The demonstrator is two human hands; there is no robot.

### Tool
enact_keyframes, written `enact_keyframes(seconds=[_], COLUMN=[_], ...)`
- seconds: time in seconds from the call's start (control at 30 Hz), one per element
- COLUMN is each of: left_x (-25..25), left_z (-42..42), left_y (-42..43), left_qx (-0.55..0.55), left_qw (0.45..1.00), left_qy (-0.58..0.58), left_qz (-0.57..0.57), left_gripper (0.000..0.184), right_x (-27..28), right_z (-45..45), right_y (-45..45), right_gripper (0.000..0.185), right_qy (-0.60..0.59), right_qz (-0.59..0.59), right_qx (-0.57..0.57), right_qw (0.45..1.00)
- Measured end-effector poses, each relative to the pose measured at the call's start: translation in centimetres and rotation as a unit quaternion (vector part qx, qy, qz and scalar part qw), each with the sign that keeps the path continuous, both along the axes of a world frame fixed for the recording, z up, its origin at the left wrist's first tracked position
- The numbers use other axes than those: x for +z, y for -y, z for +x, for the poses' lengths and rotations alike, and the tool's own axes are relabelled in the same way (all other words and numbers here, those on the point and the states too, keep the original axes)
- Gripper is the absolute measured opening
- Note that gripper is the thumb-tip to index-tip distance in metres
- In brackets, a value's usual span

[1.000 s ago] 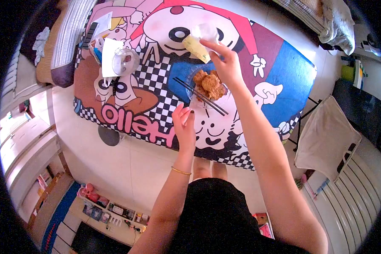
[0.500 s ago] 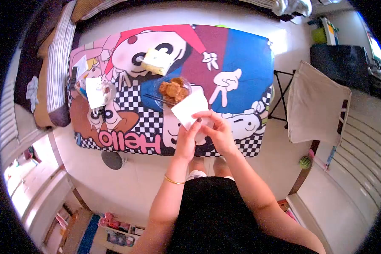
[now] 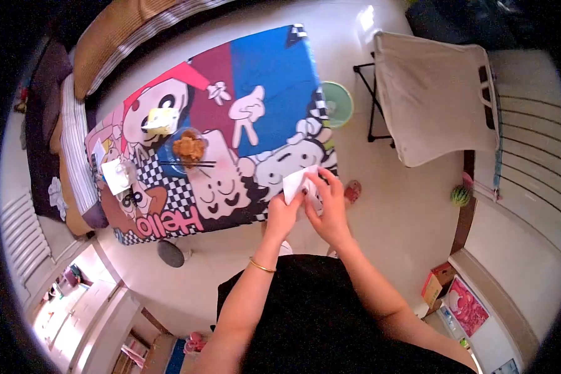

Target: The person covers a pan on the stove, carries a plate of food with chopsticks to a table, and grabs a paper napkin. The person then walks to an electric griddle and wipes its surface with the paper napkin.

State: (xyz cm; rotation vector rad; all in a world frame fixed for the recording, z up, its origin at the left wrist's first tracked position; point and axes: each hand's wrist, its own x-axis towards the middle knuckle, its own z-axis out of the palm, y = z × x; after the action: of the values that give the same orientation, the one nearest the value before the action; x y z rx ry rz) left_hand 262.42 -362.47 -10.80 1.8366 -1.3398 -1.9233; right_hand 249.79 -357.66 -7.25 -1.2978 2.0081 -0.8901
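Observation:
Between my two hands is a white paper napkin (image 3: 295, 182), held over the front right edge of the table. My left hand (image 3: 283, 216), with a gold bangle on the wrist, pinches its lower left part. Curled around the right side of the napkin, my right hand (image 3: 328, 210) has its fingers bent onto it. To the left on the table stands a clear bowl (image 3: 172, 163) of fried chicken pieces (image 3: 189, 148). Dark chopsticks (image 3: 201, 164) lie across the bowl's near side.
A cartoon-printed cloth covers the table (image 3: 274, 68). On it lie a yellow-and-white packet (image 3: 161, 121) and a white sheet (image 3: 115, 177) by a clear container. Around it are a green bin (image 3: 338, 105), a canvas folding chair (image 3: 433, 93), a round stool (image 3: 170, 254) and a slipper (image 3: 353, 191).
The view has turned and shifted right, so the table now lies farther left. My hands and the napkin have moved from near the bowl to the table's right front edge. The napkin appears more folded.

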Motion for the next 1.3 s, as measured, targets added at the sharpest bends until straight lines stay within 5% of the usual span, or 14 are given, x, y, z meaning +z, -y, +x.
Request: enact_keyframes(seconds=[0.13, 0.3, 0.4, 0.43, 0.53, 0.77, 0.97, 1.3], left_x=[-0.5, 1.3, 2.3, 2.8, 4.3, 6.8, 7.9, 9.7], left_z=[-7.9, -18.1, -21.8, -22.5, -25.0, -26.2, -29.3, -36.2], left_y=[-6.3, -12.2, -14.2, -13.8, -14.8, -15.2, -12.6, 4.1], left_qx=[0.024, 0.008, -0.065, -0.168, -0.141, -0.143, -0.099, -0.113], left_qw=[0.996, 0.992, 0.989, 0.979, 0.975, 0.964, 0.963, 0.962], left_qy=[-0.037, -0.056, -0.071, -0.040, -0.137, -0.139, -0.172, -0.226], left_qz=[0.081, 0.116, 0.110, 0.107, 0.103, 0.173, 0.182, 0.104], left_gripper=[0.020, 0.011, 0.013, 0.016, 0.016, 0.017, 0.015, 0.018], right_x=[0.5, -1.5, -1.7, -1.5, 2.0, 4.4, 6.4, 10.3], right_z=[-7.8, -16.5, -20.7, -21.8, -24.8, -26.6, -30.5, -37.7], right_y=[-6.3, -13.4, -16.6, -17.2, -18.0, -18.5, -14.5, 3.7], right_gripper=[0.060, 0.059, 0.057, 0.056, 0.046, 0.042, 0.041, 0.039], right_qy=[-0.011, 0.045, 0.122, 0.136, 0.186, 0.192, 0.176, 0.122], right_qz=[0.010, -0.020, 0.051, 0.067, 0.089, 0.119, 0.110, 0.063], right_qx=[0.137, 0.093, 0.078, 0.075, 0.035, 0.054, 0.085, 0.106], right_qw=[0.990, 0.994, 0.988, 0.986, 0.978, 0.973, 0.975, 0.985])
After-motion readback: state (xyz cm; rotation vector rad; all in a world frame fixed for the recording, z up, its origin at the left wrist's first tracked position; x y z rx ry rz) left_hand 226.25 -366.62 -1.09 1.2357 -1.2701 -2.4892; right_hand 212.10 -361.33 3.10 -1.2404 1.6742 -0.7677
